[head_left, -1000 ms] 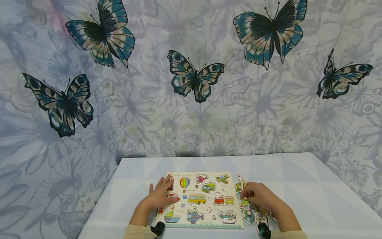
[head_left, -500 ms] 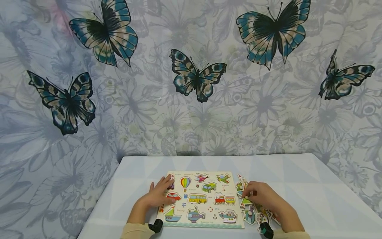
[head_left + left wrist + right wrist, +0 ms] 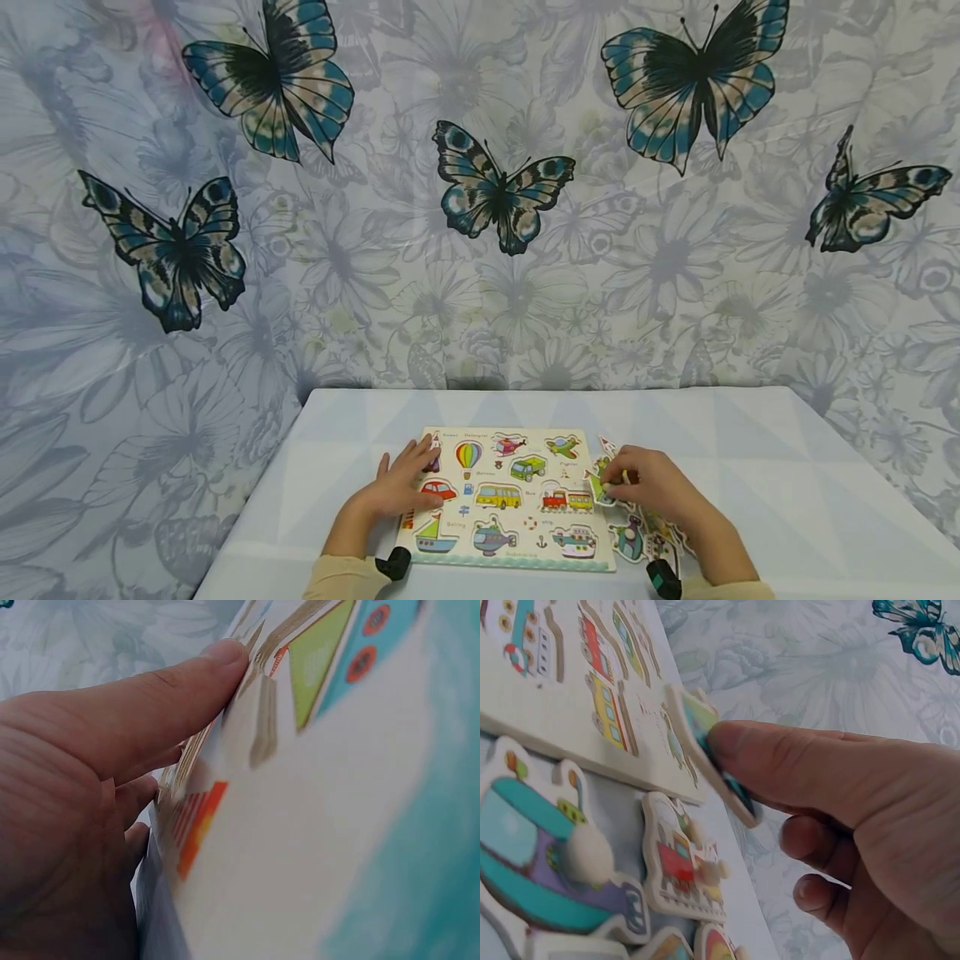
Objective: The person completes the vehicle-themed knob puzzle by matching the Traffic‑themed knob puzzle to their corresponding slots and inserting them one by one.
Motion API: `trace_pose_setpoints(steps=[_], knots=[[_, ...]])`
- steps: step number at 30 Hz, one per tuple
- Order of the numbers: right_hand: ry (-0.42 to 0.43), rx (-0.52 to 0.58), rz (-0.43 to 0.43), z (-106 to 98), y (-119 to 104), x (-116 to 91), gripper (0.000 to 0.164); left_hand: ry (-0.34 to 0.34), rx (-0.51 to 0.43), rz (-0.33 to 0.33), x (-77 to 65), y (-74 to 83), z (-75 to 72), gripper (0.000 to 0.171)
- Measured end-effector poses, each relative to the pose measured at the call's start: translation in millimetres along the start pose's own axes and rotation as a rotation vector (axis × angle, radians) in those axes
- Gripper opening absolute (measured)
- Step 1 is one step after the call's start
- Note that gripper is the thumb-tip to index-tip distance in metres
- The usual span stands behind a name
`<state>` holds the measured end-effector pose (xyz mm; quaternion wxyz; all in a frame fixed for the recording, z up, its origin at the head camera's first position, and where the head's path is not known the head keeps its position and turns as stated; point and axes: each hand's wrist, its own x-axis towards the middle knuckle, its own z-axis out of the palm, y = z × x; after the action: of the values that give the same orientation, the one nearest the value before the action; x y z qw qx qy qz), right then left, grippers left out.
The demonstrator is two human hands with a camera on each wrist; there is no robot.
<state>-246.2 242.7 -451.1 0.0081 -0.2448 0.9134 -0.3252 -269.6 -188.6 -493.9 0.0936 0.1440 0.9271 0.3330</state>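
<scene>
A cream wooden puzzle board (image 3: pixel 468 557) lies on the table, printed with vehicles such as a bus, a train, a balloon and a sailboat. My left hand (image 3: pixel 397 490) rests over its left edge with fingers spread; in the left wrist view the thumb (image 3: pixel 225 654) lies along the board's face. Between thumb and fingertips, my right hand (image 3: pixel 654 479) pinches a green and teal puzzle piece (image 3: pixel 692 724) with a pale wooden rim, seen tilted at the board's right edge. The fingers behind this piece are partly hidden.
Right of the board, several loose knobbed pieces lie in a pile, including a teal and purple submarine piece (image 3: pixel 525 889) and a train piece (image 3: pixel 671 862). White cloth covers the table (image 3: pixel 765 467). A butterfly-patterned curtain (image 3: pixel 375 333) stands behind it.
My right hand has lifted the green and teal piece from the pile and moved it slightly up and left. The left hand stays on the board; the view has shifted a little.
</scene>
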Motion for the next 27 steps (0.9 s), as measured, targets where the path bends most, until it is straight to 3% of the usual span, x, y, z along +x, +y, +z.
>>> trace_pose_setpoints(steps=[8, 20, 27], knots=[[0.059, -0.047, 0.023, 20.2, -16.6, 5.5, 0.008, -0.007, -0.008, -0.008, -2.0, 0.4, 2.1, 0.087], [0.091, -0.045, -0.086, 58.3, -43.6, 19.6, 0.010, -0.002, 0.030, -0.025, -1.9, 0.3, 3.3, 0.087], [0.119, -0.067, -0.067, 72.9, -65.3, 29.6, 0.013, -0.008, 0.036, -0.007, -2.3, 5.2, -1.2, 0.086]])
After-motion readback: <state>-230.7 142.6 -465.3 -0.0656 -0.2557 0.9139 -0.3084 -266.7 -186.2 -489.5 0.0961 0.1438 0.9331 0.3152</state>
